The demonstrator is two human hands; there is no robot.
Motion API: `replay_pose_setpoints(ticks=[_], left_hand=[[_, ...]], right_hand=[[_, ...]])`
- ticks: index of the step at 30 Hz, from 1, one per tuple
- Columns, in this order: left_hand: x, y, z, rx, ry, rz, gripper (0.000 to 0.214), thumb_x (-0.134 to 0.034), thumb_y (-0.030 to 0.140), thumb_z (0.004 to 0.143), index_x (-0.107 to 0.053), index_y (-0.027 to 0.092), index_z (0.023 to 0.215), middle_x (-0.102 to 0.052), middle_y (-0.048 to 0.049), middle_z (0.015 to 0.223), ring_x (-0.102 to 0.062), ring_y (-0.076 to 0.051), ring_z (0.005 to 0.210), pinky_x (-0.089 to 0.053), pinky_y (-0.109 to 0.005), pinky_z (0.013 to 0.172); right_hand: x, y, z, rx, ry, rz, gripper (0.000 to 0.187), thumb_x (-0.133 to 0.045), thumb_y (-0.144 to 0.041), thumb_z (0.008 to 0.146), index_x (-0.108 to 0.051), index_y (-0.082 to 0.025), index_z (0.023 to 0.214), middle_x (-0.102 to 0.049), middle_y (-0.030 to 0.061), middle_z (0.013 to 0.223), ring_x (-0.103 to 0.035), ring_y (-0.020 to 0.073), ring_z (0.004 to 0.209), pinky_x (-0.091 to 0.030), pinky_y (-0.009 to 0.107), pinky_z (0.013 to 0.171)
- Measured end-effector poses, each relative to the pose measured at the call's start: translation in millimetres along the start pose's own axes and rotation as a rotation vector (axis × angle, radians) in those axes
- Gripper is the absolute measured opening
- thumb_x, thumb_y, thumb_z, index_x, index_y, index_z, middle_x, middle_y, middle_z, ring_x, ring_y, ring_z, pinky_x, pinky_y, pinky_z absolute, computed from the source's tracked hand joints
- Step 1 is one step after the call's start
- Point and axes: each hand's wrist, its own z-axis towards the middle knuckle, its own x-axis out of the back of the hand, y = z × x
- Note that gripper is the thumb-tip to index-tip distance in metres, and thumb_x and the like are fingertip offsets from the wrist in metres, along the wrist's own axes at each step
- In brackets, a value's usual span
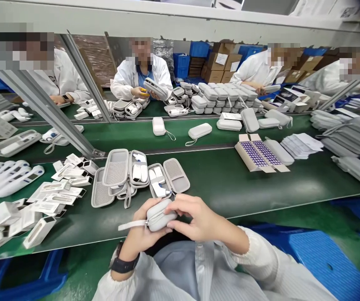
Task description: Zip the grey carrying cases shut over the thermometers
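Note:
Both my hands hold a small closed grey zip case (160,215) just in front of my chest, at the near edge of the green belt (230,184). My left hand (144,234) cups it from below and behind, fingers wrapped round it. My right hand (195,219) grips its right end, fingers curled at the zip line. The case's wrist strap (131,225) sticks out to the left. Just beyond lie several open grey cases (136,175), some with white devices inside.
White thermometer-like devices (9,177) and small white boxes (46,200) lie at the left. Closed grey cases (224,100) are stacked across the belt, where several people in white coats work. An open box with purple cells (258,154) and leaflets (301,144) sit at the right.

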Motion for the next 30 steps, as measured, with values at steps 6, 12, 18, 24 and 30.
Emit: replay_pose_setpoints(ticks=[6,12,18,24,30], left_hand=[[-10.5,4.4,2.3,0.113,0.071,-0.075,0.074,-0.084,0.034,0.071,-0.046,0.026,0.135,-0.065,-0.0087,0.121,-0.067,-0.027,0.106,-0.056,-0.040,0.089],[-14.0,1.3,3.9,0.161,0.044,-0.062,0.081,-0.084,0.032,0.067,-0.044,0.026,0.136,-0.063,-0.0096,0.125,-0.065,-0.029,0.110,-0.052,-0.045,0.095],[-17.9,3.9,2.9,0.207,-0.036,-0.008,0.068,-0.081,0.035,0.071,-0.049,0.029,0.131,-0.070,-0.0060,0.117,-0.070,-0.027,0.096,-0.057,-0.043,0.084],[-33.3,10.4,6.9,0.303,0.150,0.159,0.057,-0.082,0.037,0.066,-0.055,0.029,0.116,-0.073,-0.0006,0.098,-0.071,-0.027,0.078,-0.059,-0.043,0.071],[-19.7,3.5,4.3,0.183,0.256,0.202,0.052,-0.080,0.043,0.071,-0.058,0.020,0.112,-0.073,-0.0080,0.100,-0.073,-0.029,0.088,-0.061,-0.043,0.075]], right_hand=[[-9.9,-1.3,-4.2,-0.013,-0.050,-0.114,0.032,-0.064,-0.026,0.093,-0.061,-0.021,0.125,-0.064,0.0055,0.099,-0.058,0.0159,0.078,-0.045,0.027,0.068],[1.9,-9.7,3.3,-0.151,-0.160,-0.291,0.030,-0.067,-0.035,0.090,-0.056,-0.022,0.114,-0.063,-0.0017,0.080,-0.052,0.0144,0.061,-0.037,0.027,0.059],[9.2,-20.2,5.3,-0.090,-0.146,-0.400,0.024,-0.070,-0.031,0.086,-0.055,-0.020,0.100,-0.057,0.0059,0.103,-0.054,0.0192,0.084,-0.043,0.030,0.072],[11.9,-21.4,-1.9,-0.187,-0.012,-0.442,0.023,-0.069,-0.027,0.082,-0.052,-0.020,0.096,-0.054,0.0051,0.097,-0.050,0.0200,0.083,-0.042,0.033,0.075],[20.5,14.7,-11.4,-0.195,0.012,-0.155,0.021,-0.070,-0.025,0.083,-0.050,-0.021,0.082,-0.052,-0.0030,0.076,-0.047,0.0130,0.067,-0.038,0.025,0.064]])
